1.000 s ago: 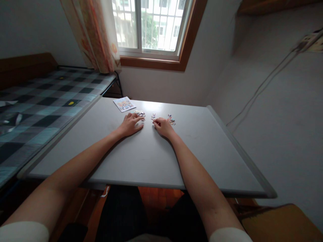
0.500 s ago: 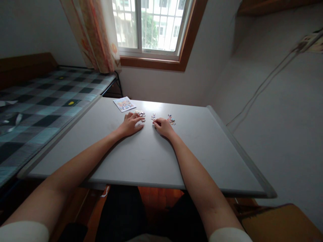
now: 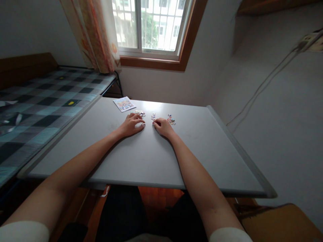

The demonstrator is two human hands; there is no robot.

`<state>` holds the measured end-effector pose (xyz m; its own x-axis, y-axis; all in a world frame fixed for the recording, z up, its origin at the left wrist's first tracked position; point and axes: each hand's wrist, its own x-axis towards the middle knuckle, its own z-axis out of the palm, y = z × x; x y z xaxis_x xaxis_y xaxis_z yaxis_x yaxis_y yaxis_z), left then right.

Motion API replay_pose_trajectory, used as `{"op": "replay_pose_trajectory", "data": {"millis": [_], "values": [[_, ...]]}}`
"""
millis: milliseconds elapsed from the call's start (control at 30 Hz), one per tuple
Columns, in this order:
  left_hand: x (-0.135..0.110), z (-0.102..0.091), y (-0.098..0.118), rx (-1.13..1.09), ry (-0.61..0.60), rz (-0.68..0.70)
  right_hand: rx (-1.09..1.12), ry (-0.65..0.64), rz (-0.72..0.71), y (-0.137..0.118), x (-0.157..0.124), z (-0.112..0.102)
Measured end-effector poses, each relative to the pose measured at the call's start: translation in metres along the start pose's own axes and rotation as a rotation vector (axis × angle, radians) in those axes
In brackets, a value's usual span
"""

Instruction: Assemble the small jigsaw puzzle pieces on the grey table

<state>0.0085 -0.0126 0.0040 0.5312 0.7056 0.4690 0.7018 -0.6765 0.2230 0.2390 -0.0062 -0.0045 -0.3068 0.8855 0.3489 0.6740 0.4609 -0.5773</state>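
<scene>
My left hand (image 3: 131, 125) rests on the table, thumb and fingertips closed on a small jigsaw puzzle piece (image 3: 143, 124). Just beyond it lies a pile of loose puzzle pieces (image 3: 140, 113), partly covered by the fingers. My right hand (image 3: 163, 127) is closed in a pinch, with a bit of a pale puzzle piece (image 3: 153, 124) showing at the fingertips. A few joined-looking pieces (image 3: 153, 116) lie between the hands, slightly farther back. A second, more colourful pile of pieces (image 3: 171, 119) sits right beside the right hand, on its far side.
A printed picture card (image 3: 124, 104) lies at the back left of the grey-white table (image 3: 141, 158). A bed with a checked cover (image 3: 50, 97) adjoins the left side. A wooden stool (image 3: 282, 223) stands at lower right; a window is ahead.
My left fingers have closed on a puzzle piece by the pile's near edge and brought it slightly nearer to me. The right hand has barely moved.
</scene>
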Motion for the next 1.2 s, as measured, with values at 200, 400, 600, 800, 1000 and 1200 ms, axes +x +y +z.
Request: {"op": "replay_pose_trajectory", "data": {"millis": [200,400,600,800,1000,1200], "values": [[0.0001,0.003,-0.003,0.02,-0.04,-0.062,-0.003,-0.002,-0.005,0.0014,0.0004,0.001],[0.0013,0.0044,-0.0066,-0.012,-0.026,-0.13,-0.002,-0.006,-0.008,0.0019,0.0006,0.0015],[0.0026,0.0039,-0.0067,-0.021,-0.046,-0.176,-0.009,-0.014,0.0,0.001,0.0001,0.0007],[0.002,0.0023,-0.0051,0.06,-0.014,-0.277,-0.006,-0.014,0.0,0.0009,0.0,0.0007],[0.0015,-0.0001,-0.0034,0.084,0.048,-0.326,-0.004,-0.014,0.004,0.0001,-0.0004,0.0003],[0.0028,-0.0003,-0.0036,0.059,0.046,-0.326,-0.002,-0.021,0.009,0.0009,0.0002,0.001]]}}
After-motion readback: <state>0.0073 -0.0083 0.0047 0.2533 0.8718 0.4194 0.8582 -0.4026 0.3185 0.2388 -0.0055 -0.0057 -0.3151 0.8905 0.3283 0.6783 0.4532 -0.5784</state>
